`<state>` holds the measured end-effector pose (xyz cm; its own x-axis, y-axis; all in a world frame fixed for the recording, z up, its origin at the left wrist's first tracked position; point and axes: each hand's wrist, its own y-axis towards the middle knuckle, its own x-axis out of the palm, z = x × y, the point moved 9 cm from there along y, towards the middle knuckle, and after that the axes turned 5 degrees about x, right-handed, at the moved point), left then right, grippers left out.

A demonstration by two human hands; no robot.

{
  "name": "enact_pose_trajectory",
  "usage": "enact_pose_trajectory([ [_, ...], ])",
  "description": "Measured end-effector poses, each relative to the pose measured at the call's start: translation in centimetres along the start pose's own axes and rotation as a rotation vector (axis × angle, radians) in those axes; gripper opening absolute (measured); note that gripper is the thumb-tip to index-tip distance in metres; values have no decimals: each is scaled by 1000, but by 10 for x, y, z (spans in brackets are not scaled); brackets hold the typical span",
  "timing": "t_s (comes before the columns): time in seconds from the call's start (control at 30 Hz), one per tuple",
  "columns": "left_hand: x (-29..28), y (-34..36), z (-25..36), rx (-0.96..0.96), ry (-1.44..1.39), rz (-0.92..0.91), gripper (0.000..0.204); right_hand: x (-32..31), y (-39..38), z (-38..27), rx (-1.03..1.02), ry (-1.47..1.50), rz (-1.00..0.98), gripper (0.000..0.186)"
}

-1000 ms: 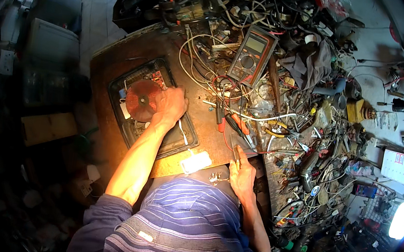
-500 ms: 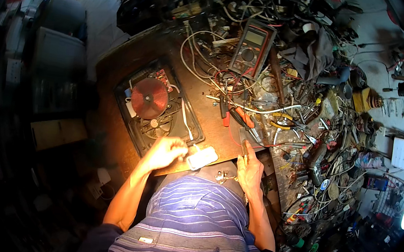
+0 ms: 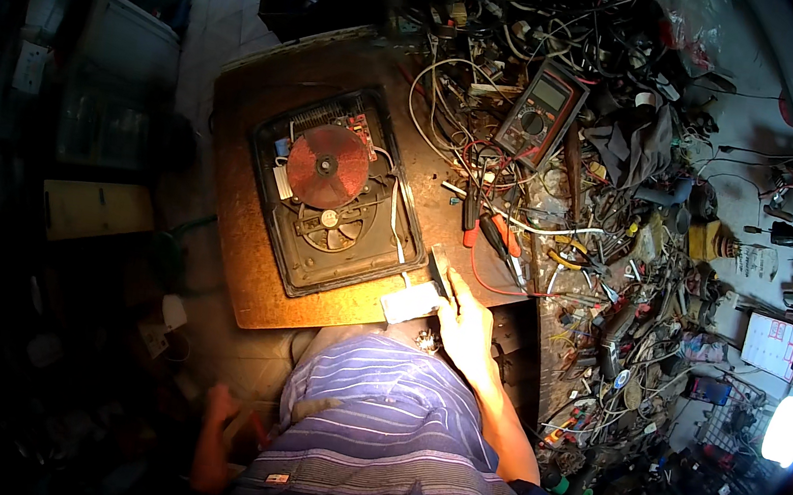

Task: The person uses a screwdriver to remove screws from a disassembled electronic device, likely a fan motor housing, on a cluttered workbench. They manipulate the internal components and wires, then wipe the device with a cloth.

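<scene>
My right hand (image 3: 468, 328) is closed round a narrow flat tool (image 3: 439, 271), dark with a paler end; its exact kind is unclear. Beside the fingers, at the table's near edge, lies a brightly lit white block (image 3: 409, 303) with a white cable running to it. Behind it is the opened base of an induction cooker (image 3: 377, 263), showing a round copper coil (image 3: 311, 178), a small fan (image 3: 331, 232) and a red circuit board (image 3: 363, 135). My left hand (image 3: 221, 406) hangs low at my left side, dim and blurred, so its fingers cannot be read.
The wooden table (image 3: 227, 256) carries the cooker base. To its right lie a multimeter (image 3: 542, 112), red and black screwdrivers (image 3: 495, 235), yellow-handled pliers (image 3: 569, 254) and a dense heap of wires and parts. A lit lamp (image 3: 790, 431) stands far right.
My left hand has left the white block and dropped to my left side. My right hand has moved left with the flat tool, close to the block. The view has shifted.
</scene>
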<state>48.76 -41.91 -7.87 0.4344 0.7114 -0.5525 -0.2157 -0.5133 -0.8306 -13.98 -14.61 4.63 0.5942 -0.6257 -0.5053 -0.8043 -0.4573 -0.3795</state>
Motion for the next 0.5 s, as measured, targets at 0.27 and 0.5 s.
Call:
enact_pose_trajectory([
  [0.27, -181, 3, 39, 86, -550, 709, 21, 11, -2, 3, -39, -94, 12, 51],
  [0.5, -288, 12, 400, 746, -1067, 170, 49, 12, -10, 3, -97, -67, 60, 50],
])
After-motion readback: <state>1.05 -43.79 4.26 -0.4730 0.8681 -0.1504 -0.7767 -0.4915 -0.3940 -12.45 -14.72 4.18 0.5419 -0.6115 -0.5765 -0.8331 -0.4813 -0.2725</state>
